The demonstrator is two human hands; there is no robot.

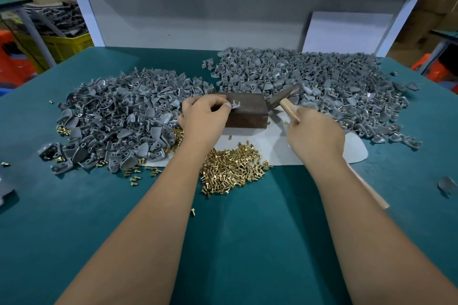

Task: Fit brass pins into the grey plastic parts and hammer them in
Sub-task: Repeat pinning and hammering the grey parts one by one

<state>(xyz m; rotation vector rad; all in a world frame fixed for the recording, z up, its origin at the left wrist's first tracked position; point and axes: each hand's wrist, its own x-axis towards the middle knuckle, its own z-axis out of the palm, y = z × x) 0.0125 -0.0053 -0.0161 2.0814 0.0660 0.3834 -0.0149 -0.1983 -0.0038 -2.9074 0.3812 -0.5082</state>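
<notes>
My left hand (204, 116) pinches a grey plastic part (235, 105) on top of a dark rusty metal block (250, 112). A brass pin stands up out of that part. My right hand (314, 136) grips the wooden handle of a hammer (283, 98). The hammer's dark head hangs blurred just right of the block, above its top edge. A heap of loose brass pins (233, 168) lies between my forearms.
A big pile of grey parts (119, 119) lies to the left, and another pile (317, 84) at the back right. A white mat (280, 151) lies under the block on the green table (247, 242). One stray grey part (447, 184) sits far right.
</notes>
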